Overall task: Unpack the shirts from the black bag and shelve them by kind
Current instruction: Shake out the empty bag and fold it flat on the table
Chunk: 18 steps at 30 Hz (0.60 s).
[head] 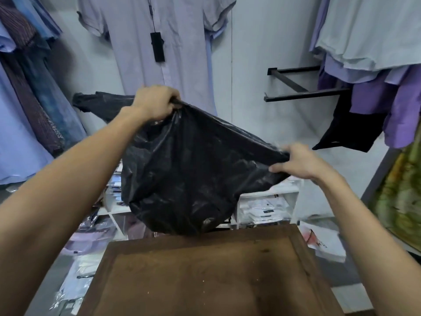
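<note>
Black bag (193,169) held aloft above far edge of wooden tabletop (205,277). Left hand (156,102) grasping upper rim; right hand (293,161) grasping lower rim.

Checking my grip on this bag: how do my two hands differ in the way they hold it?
The left hand holds the black bag higher and farther out; the right hand holds it lower and nearer. The left fist bunches the plastic; the right hand pinches an edge. Both hold it above the wooden table.
</note>
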Tool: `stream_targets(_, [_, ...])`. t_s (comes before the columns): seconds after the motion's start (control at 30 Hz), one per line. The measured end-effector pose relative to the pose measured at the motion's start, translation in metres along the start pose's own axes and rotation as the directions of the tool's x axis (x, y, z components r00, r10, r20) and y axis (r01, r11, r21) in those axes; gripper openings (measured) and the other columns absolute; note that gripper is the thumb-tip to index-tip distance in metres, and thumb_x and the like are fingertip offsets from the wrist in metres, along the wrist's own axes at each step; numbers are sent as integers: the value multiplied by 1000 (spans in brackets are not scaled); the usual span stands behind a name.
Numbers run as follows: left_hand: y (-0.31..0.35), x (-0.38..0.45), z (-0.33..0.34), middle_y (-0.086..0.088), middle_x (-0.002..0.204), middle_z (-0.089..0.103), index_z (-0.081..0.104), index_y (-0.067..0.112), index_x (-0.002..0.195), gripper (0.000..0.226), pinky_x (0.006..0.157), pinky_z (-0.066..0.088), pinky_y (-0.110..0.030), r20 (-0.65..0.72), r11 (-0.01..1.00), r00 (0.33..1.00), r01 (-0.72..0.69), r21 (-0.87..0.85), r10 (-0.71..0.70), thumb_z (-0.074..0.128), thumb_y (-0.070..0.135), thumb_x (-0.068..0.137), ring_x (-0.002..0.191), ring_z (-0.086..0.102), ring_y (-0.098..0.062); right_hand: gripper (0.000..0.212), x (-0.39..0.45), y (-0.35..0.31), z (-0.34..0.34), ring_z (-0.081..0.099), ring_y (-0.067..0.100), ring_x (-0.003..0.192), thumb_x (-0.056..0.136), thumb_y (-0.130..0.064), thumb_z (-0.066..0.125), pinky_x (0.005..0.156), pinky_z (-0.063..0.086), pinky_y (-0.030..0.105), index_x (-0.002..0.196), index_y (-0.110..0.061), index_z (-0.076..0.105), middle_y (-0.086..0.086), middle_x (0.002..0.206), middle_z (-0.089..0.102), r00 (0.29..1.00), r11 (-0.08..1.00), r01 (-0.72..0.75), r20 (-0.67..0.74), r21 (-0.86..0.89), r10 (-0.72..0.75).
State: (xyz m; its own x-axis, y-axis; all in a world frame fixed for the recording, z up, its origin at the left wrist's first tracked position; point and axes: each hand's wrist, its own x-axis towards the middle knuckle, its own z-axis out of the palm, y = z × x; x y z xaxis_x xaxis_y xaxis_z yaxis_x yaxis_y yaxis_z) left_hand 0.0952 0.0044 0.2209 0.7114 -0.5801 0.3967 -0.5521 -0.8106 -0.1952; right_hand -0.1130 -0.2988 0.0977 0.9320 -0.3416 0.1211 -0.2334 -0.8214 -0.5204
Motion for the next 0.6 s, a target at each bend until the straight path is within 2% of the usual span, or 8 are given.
stream_targets(0.1, [5, -6, 5, -2, 142, 60, 56, 33, 137, 54, 110, 33, -51, 105, 999, 994, -30, -16, 31, 67, 26, 85, 130, 54, -28, 50, -3, -13, -19, 61, 14, 95, 70, -14, 93, 68, 40, 15, 114, -17, 70, 0, 104, 66, 951, 959, 108, -309, 260, -24])
stream_targets(0.17, [33, -16, 1, 5, 155, 48, 34, 33, 156, 89, 114, 31, -37, 195, 931, 953, -161, -329, 234, 78, 45, 79, 138, 46, -16, 55, -3, -38, -21, 60, 10, 78, 68, -14, 94, 62, 42, 8, 115, -21, 66, 8, 103, 70, 914, 890, 246, -398, 383, -81])
stream_targets(0.23, [73, -25, -6, 15, 150, 49, 22, 36, 161, 108, 111, 33, -23, 183, 803, 916, -202, -560, 358, 82, 60, 75, 130, 46, -2, 60, 0, -66, -17, 66, 25, 71, 67, -19, 96, 69, 57, 27, 117, -26, 63, 21, 92, 73, 890, 793, 356, -439, 494, -126])
stream_targets(0.3, [102, -25, -8, 17, 137, 58, 37, 31, 155, 94, 105, 42, -21, 88, 733, 934, -209, -647, 345, 83, 57, 77, 116, 51, 5, 61, 3, -92, -14, 72, 38, 78, 71, -20, 93, 74, 62, 49, 121, -30, 60, 23, 86, 75, 881, 614, 422, -462, 667, -103])
stream_targets(0.37, [107, -21, -14, 6, 96, 72, 69, 17, 114, 44, 80, 53, -33, -13, 671, 963, -197, -714, 269, 83, 45, 82, 83, 58, 0, 61, 7, -105, -17, 75, 37, 87, 78, -19, 89, 80, 62, 51, 127, -29, 55, 17, 93, 78, 873, 450, 471, -473, 759, -117])
stream_targets(0.4, [101, -18, -15, 6, 77, 66, 68, 14, 91, 30, 67, 50, -33, -45, 627, 974, -177, -758, 220, 82, 41, 85, 69, 56, -2, 65, 9, -105, -17, 74, 36, 94, 78, -21, 89, 83, 62, 48, 131, -30, 52, 15, 100, 77, 874, 430, 482, -458, 764, -166])
stream_targets(0.53, [68, -19, -24, 12, 79, 68, 67, 18, 89, 11, 70, 53, -19, -62, 374, 997, -45, -926, -35, 74, 24, 94, 68, 65, 3, 84, 14, -67, -7, 64, 10, 103, 70, -23, 94, 83, 55, 20, 137, -37, 46, -4, 119, 62, 941, 772, 260, 29, 580, -338])
stream_targets(0.6, [50, -17, -29, 10, 84, 73, 69, 19, 96, 7, 75, 55, -23, -79, 178, 971, -39, -983, -227, 73, 24, 94, 74, 69, 0, 77, 19, -42, 12, 63, 7, 103, 71, -24, 94, 87, 52, 22, 135, -31, 52, -8, 117, 64, 924, 914, 197, 243, 355, -294])
